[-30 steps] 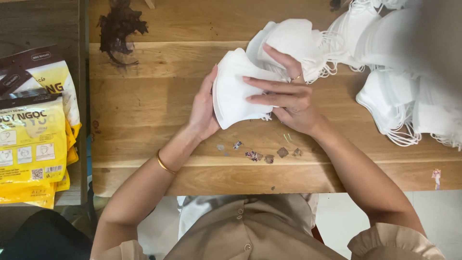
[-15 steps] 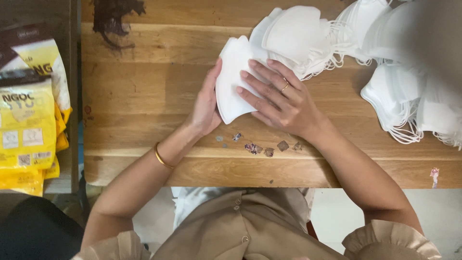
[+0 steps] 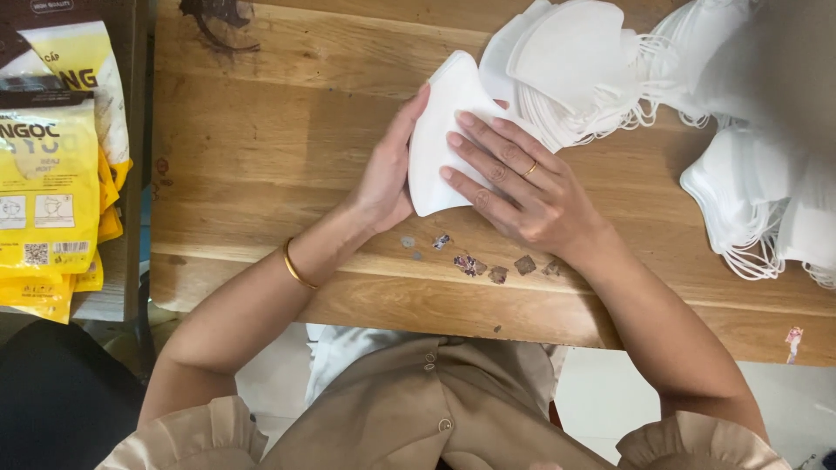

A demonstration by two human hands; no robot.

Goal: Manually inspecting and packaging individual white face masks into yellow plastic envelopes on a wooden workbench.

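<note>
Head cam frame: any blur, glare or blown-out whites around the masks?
Head view: sharp overall, soft even light, no glare on the wooden table; the white mask stack is near blown out, little texture; both hands, left and right, are crisp, with faint shadows.
</note>
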